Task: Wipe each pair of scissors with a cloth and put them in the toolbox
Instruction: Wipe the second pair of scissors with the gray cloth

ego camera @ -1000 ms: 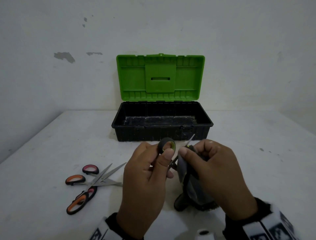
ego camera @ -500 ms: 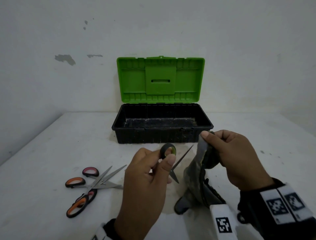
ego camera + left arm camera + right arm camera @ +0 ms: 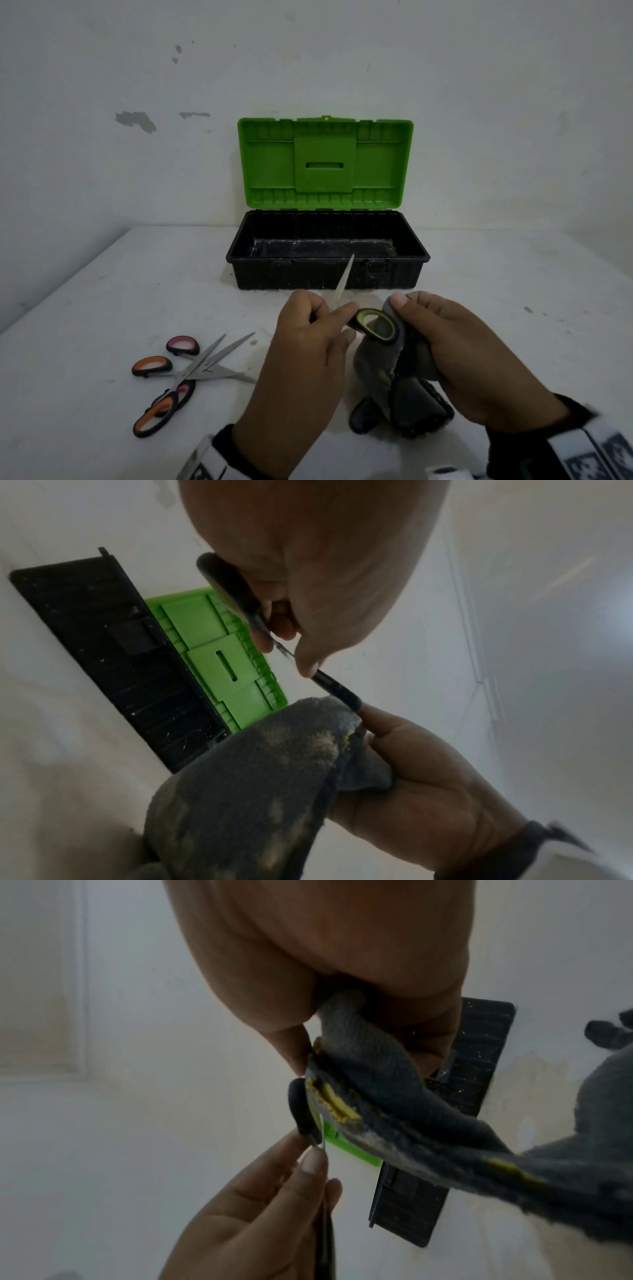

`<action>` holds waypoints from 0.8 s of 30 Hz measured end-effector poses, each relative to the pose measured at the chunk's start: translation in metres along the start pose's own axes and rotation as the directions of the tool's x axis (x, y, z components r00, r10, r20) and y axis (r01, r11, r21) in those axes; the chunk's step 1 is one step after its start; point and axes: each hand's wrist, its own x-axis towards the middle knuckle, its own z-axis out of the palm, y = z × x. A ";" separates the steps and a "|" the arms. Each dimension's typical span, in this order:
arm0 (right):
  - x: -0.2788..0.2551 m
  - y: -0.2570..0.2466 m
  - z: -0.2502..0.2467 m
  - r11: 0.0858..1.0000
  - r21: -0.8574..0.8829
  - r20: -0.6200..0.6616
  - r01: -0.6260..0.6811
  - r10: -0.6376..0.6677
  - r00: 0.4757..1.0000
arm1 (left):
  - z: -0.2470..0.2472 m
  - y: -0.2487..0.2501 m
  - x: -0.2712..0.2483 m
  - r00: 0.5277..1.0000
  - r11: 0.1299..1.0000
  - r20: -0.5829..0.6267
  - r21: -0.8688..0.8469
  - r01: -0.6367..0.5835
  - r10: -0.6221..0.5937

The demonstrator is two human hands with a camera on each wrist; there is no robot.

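Observation:
My left hand pinches the green-and-black scissors near the pivot. Their blade points up and away at the toolbox. My right hand grips the grey cloth and presses it against the scissors' handle loop. In the left wrist view the cloth hangs from the right hand just below the scissors. The right wrist view shows the cloth wrapped over the handle. The toolbox stands with its green lid raised, and nothing shows in its black tub.
Two more pairs lie crossed on the white table at the left: pink-handled scissors and orange-handled scissors. The cloth's lower end trails on the table near me. A wall stands right behind the toolbox.
The scissors have been turned: the blade that pointed down and right now points up at the toolbox. My right hand, which had lifted the cloth away, has brought it onto the handle loop.

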 end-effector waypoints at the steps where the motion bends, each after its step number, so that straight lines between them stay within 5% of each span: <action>1: 0.000 0.001 0.001 0.998 -0.056 -0.030 0.015 -0.017 0.999 | 0.000 -0.001 0.001 1.000 1.000 0.002 0.025 -0.016 0.016; 7: -0.006 0.004 0.019 0.822 -0.540 -0.192 0.184 -0.333 0.923 | -0.002 0.002 0.003 0.999 0.999 -0.033 0.048 -0.007 0.009; 12: -0.005 0.011 0.018 0.850 -0.474 -0.267 0.228 -0.386 0.883 | -0.008 0.000 -0.003 0.977 0.986 -0.137 -0.009 0.164 -0.164; 14: -0.004 0.013 0.017 0.871 -0.429 -0.287 0.240 -0.384 0.878 | -0.013 0.001 -0.002 0.927 0.935 -0.130 -0.110 0.338 -0.351; 16: -0.003 0.017 0.017 0.873 -0.417 -0.290 0.252 -0.391 0.874 | -0.018 0.001 0.002 0.828 0.804 0.009 -0.237 0.546 -0.560; 19: -0.003 0.023 0.019 0.868 -0.415 -0.294 0.272 -0.411 0.863 | -0.024 -0.002 0.008 0.722 0.648 0.249 -0.321 0.691 -0.646; 24: -0.008 0.021 0.022 0.889 -0.319 -0.192 0.329 -0.400 0.896 | -0.025 -0.002 0.007 0.792 0.766 0.198 -0.203 0.610 -0.578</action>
